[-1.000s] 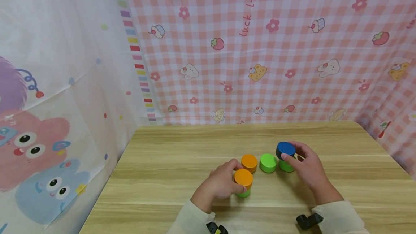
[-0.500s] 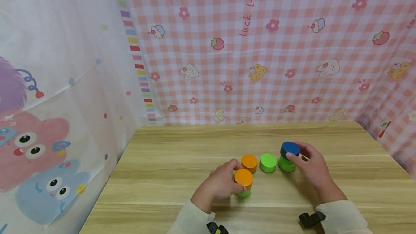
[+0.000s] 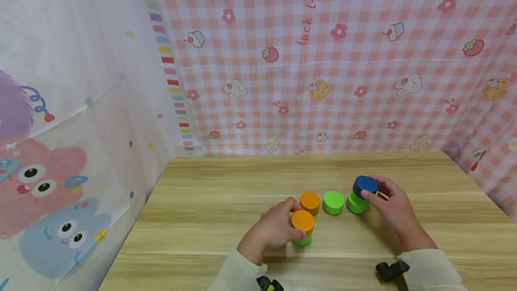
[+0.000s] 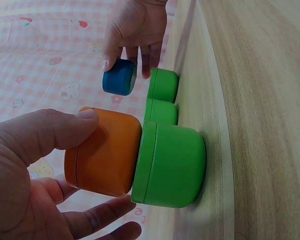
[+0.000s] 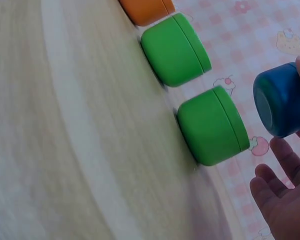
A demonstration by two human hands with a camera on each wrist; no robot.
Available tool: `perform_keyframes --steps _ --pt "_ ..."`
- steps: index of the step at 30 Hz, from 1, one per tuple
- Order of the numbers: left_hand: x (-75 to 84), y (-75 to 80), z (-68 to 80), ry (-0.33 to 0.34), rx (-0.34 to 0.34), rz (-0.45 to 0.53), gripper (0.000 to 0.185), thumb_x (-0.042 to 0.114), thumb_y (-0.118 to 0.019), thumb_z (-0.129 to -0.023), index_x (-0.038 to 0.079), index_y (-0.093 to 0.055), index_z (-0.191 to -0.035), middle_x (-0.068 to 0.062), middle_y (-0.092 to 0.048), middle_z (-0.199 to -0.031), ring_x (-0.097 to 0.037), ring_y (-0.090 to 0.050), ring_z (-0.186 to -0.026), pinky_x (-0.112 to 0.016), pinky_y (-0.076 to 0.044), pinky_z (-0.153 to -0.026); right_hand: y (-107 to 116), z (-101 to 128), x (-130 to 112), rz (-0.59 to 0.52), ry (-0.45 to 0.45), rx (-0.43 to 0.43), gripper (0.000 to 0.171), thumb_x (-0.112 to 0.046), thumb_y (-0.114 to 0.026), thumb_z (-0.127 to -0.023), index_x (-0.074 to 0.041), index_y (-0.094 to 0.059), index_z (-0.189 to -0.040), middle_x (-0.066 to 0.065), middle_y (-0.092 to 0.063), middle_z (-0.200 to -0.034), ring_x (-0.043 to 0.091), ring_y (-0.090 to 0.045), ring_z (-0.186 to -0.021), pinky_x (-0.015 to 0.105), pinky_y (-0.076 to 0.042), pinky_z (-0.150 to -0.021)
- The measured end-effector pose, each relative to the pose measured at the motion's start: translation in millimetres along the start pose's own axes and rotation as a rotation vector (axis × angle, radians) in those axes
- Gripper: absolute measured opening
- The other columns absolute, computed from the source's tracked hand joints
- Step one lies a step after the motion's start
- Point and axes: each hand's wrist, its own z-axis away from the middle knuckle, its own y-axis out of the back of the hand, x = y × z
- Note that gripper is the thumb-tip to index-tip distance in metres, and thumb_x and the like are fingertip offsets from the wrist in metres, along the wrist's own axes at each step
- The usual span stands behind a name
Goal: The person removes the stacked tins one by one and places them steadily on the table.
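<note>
- Right hand (image 3: 389,208) pinching a blue block (image 3: 365,185) between thumb and fingertips; block lifted clear, not resting on anything.
- Blue block: short cylinder, tilted, flat top face turned up and away from the palm; in the right wrist view its hollow underside (image 5: 282,102) faces the green block (image 5: 210,125) below, axis slanting off that block's axis.
- Directly under and slightly left of the grip: green block (image 3: 357,203) standing upright on the table (image 3: 226,192); a narrow gap shows between it and the blue block.
- Left hand (image 3: 274,228) grasping an orange block (image 3: 302,220) from the side, thumb along its wall; orange block seated upright on a second green block (image 3: 303,239), axis vertical, the two touching.
- In the left wrist view, orange block (image 4: 104,152) seen sitting square against the wider rim of the green block (image 4: 170,165) under it.
- Between the two grips: a lone orange block (image 3: 309,201) and a lone green block (image 3: 333,202), both upright on the table, just beside each other and just beside the green block under the right hand.
- Lone green block stands closest to the right-hand grip on its left; little room on that side.
- Open tabletop beyond the grips toward the checked curtain (image 3: 323,57), and to the right of the right hand up to the table edge.
- Bare wood also left of the left hand, toward the cartoon-printed cloth (image 3: 60,147).
</note>
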Motion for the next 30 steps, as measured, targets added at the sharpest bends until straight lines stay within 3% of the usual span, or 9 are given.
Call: perform_keyframes --steps 11,18,22,27,30 --pt "-0.2 0.2 -0.4 0.002 -0.003 0.007 0.048 0.024 -0.092 -0.081 0.026 -0.061 -0.118 -0.002 -0.065 -0.135 -0.023 -0.057 -0.113 -0.058 -0.037 -0.106 9.7 0.7 7.4 -0.006 0.003 -0.035 0.066 -0.040 -0.066 -0.105 -0.003 -0.045 -0.155 0.021 -0.051 -0.151 -0.005 -0.047 -0.117 0.004 -0.041 -0.088" --pt "-0.7 0.3 -0.1 -0.002 -0.002 0.009 0.047 0.023 -0.092 -0.082 0.025 -0.061 -0.118 -0.002 -0.065 -0.135 -0.023 -0.056 -0.113 -0.058 -0.037 -0.106 11.1 -2.0 17.2 -0.021 0.002 -0.011 0.063 -0.035 -0.066 -0.105 -0.002 -0.045 -0.154 0.019 -0.052 -0.148 -0.008 -0.048 -0.114 0.004 -0.042 -0.088" --pt "-1.1 0.2 -0.3 -0.005 -0.004 0.007 0.048 0.023 -0.091 -0.082 0.024 -0.061 -0.119 -0.002 -0.066 -0.134 -0.023 -0.057 -0.112 -0.057 -0.037 -0.106 12.4 -3.8 22.7 -0.018 -0.002 0.015 0.062 -0.035 -0.066 -0.105 -0.001 -0.045 -0.153 0.010 -0.055 -0.142 -0.009 -0.048 -0.113 0.004 -0.042 -0.087" --pt "-1.1 -0.1 -0.5 -0.009 -0.002 0.010 0.048 0.023 -0.091 -0.082 0.024 -0.061 -0.120 -0.002 -0.066 -0.134 -0.022 -0.057 -0.111 -0.056 -0.039 -0.105 15.2 -4.9 26.2 -0.028 -0.011 0.043 0.062 -0.036 -0.067 -0.105 0.000 -0.046 -0.151 -0.012 -0.056 -0.129 -0.010 -0.048 -0.113 0.004 -0.042 -0.087" --pt "-1.0 -0.5 -0.1 -0.012 -0.001 0.012 0.048 0.023 -0.091 -0.082 0.024 -0.061 -0.120 -0.002 -0.066 -0.134 -0.022 -0.057 -0.111 -0.056 -0.038 -0.105 17.4 -4.6 27.2 -0.039 -0.025 0.050 0.063 -0.037 -0.067 -0.104 0.000 -0.045 -0.151 -0.014 -0.054 -0.129 -0.009 -0.047 -0.114 0.004 -0.042 -0.087"
